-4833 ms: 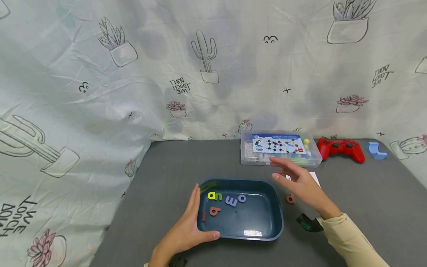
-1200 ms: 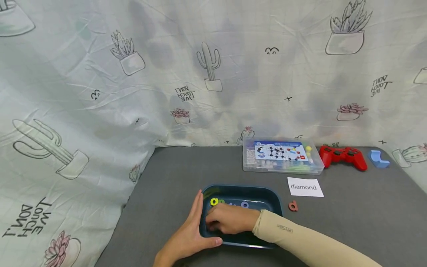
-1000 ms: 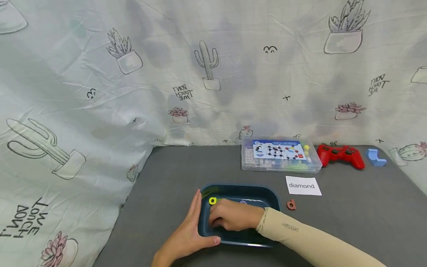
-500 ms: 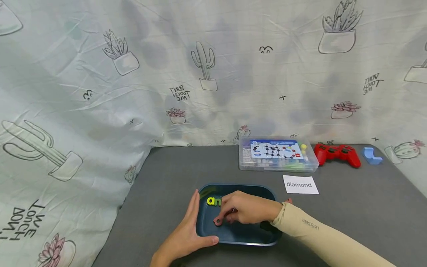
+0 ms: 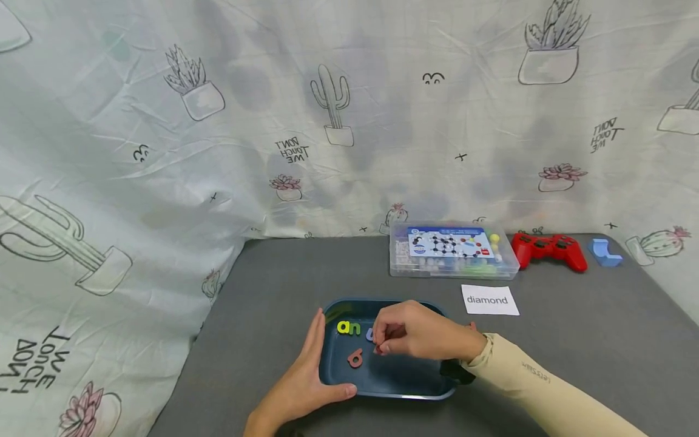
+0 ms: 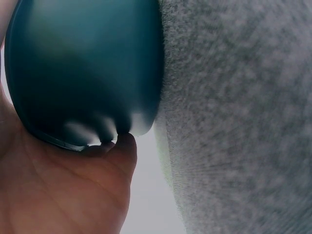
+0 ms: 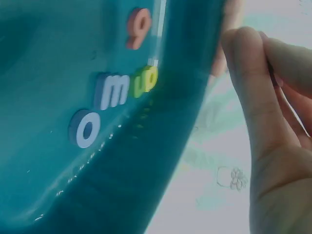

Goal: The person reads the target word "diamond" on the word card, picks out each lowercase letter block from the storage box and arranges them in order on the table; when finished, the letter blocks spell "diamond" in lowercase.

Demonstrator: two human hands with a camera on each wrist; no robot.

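The small red piece [image 5: 378, 350], mostly hidden by fingertips, is pinched in the grip of the right hand [image 5: 416, 331] over the dark blue tray [image 5: 406, 381], with a red letter [image 5: 355, 358] lying on the tray's floor to its left. The left hand [image 5: 306, 376] has its grip loose, fingers straight along the tray's left wall and thumb on the near rim. A yellow letter [image 5: 343, 327], a green letter [image 5: 355, 328], a purple m [image 7: 113, 91] and a purple o [image 7: 87, 129] lie along the tray's far side
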